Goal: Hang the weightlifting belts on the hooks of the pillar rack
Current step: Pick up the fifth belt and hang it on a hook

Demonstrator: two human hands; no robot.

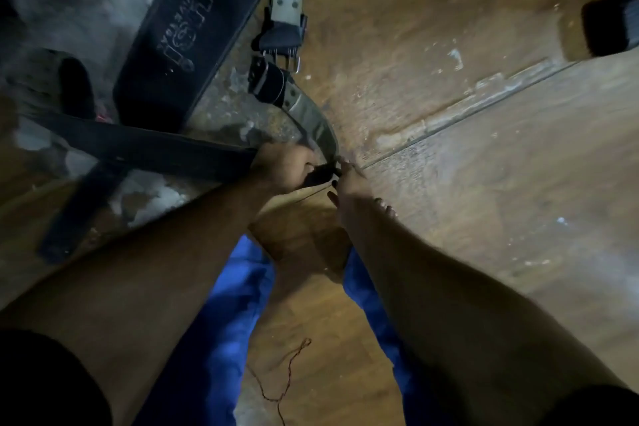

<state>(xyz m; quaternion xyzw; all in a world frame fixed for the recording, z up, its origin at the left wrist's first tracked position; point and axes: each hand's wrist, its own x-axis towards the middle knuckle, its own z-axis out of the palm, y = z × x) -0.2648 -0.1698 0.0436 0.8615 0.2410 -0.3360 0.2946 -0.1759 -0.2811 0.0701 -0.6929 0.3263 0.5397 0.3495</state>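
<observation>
Several dark weightlifting belts lie on the floor at the left. A wide black belt [193, 28] with pale printed lettering stretches up toward the top edge. Beside it lies a belt with a metal buckle [280, 55] and a curved grey-green strap [311, 117]. A long black belt [138, 149] crosses another dark strap [79, 211]. My left hand [280, 166] grips the long black belt's end. My right hand [349, 180] pinches the same dark end from the right. The pillar rack and its hooks are out of view.
The floor is worn wooden planking [466, 114] with pale scuffs. A dark object [608, 28] sits at the upper right. A dark sandal [69, 86] lies at the left. My bare foot [304, 245] and blue trousers [235, 304] are below my hands. A thin string [287, 370] lies on the floor.
</observation>
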